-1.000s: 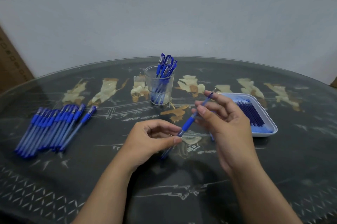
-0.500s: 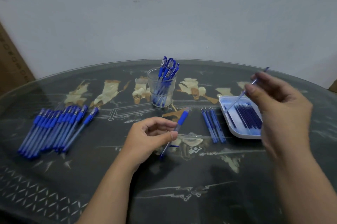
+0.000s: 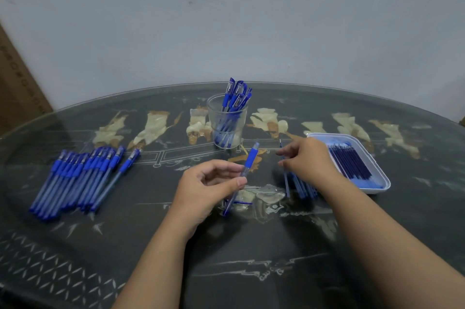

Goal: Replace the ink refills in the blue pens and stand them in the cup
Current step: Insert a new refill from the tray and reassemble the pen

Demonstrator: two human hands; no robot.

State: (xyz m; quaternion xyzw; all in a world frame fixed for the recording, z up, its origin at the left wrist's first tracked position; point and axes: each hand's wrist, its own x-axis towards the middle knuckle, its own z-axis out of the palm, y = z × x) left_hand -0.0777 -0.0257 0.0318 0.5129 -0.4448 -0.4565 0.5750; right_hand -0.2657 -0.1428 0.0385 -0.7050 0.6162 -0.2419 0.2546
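Far left of the cup, a cardboard box (image 3: pixel 15 87) edges into view against the wall. Left of the cup, a row of blue pens (image 3: pixel 83 178) lies side by side on the dark glass-topped table (image 3: pixel 251 271), grip ends pointing to the back. Now the left hand (image 3: pixel 208 190), in front of the cup and a touch left of it: thumb and fingers pinch a pen barrel (image 3: pixel 245 170) near its middle, blue grip end tilted up toward the cup, low end down by the tabletop. The cup (image 3: pixel 227 130) itself stands clear and upright, with several capped pens (image 3: pixel 236 97) standing in it, leaning right. Right of the cup and nearer the person, the right hand (image 3: pixel 307 160) hangs palm down, fingertips drawn together on a thin refill (image 3: pixel 280 144) whose tip pokes up above them, all a little blurred. Under that hand a small pile of loose refills (image 3: pixel 299 186) lies on the table. Further right of the cup sits a pale tray (image 3: pixel 377 188) holding a row of dark refills (image 3: pixel 349 163).
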